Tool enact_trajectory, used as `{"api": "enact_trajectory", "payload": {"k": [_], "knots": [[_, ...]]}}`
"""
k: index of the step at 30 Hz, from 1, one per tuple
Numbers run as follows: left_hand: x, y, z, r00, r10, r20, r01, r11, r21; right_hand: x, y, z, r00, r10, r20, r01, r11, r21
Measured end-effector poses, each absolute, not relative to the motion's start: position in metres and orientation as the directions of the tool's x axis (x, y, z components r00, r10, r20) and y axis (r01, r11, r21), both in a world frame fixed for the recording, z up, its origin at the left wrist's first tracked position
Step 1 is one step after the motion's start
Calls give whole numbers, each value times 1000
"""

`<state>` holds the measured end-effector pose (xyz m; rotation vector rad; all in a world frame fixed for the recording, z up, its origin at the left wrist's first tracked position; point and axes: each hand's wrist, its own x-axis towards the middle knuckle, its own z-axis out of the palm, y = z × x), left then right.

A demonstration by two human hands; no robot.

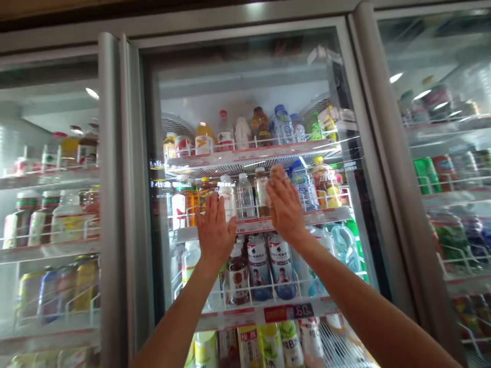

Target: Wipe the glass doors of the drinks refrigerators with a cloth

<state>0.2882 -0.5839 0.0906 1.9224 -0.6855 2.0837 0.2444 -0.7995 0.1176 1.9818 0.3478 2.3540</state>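
While facing a lit drinks fridge (238,23), holding both bare hands up, w/ backs toward cam, in front of its glass door (245,66), approx. mid-view & running from 12 down to 6 o'clock. Holding L hand (215,230) at approx. 7-8 o'clock of ctr, upright & flat, w/ fingers slightly apart & thumb out toward 3. Holding R hand (286,207) at approx. 4 o'clock of ctr, also extended flat, w/ fingers tog., tips to 11 & blurry. Can't tell re: contact w/ glass, w/ palms hidden.

Seeing behind glass, on mid. shelf (255,225): white-capped bottle (227,190) at L hand's 1 o'clock, clear bottle (244,200) at its 2; pale-labelled bottle (261,191) at R hand's 10, blue-labelled bottle (305,186) at its 2, w/ yellow-capped bottle (329,186) just beyond.

Seeing on upper shelf (245,153): red-capped bottle (225,134) at 11 o'clock of ctr, blue bottle (283,127) at 1.

Spotting lower, approx. 5-6 o'clock: two spade-logo bottles (260,271) side by side, w/ dark bottle (238,278) just beside at their 9; also red price display (287,312) at 5, under them.

Seeing green-capped bottles (46,220) at far 9, behind next pane.
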Motion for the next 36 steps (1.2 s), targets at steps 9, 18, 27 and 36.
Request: {"api": "enact_trajectory", "payload": {"k": [9,18,27,36], "knots": [[288,-507,94,-23,-78,997,-406,-911,-81,270,-706,135,-194,179,965,136,-969,207],[285,-466,105,-36,-58,998,-425,-903,-68,281,-626,144,-76,182,980,239,-951,195],[292,-493,104,-42,-89,995,-530,-842,-97,259,-714,134,-62,184,981,47,-981,187],[288,-560,109,-26,-143,989,-574,-808,-132,238,-841,119,-265,-186,946,43,-982,-181]]}}
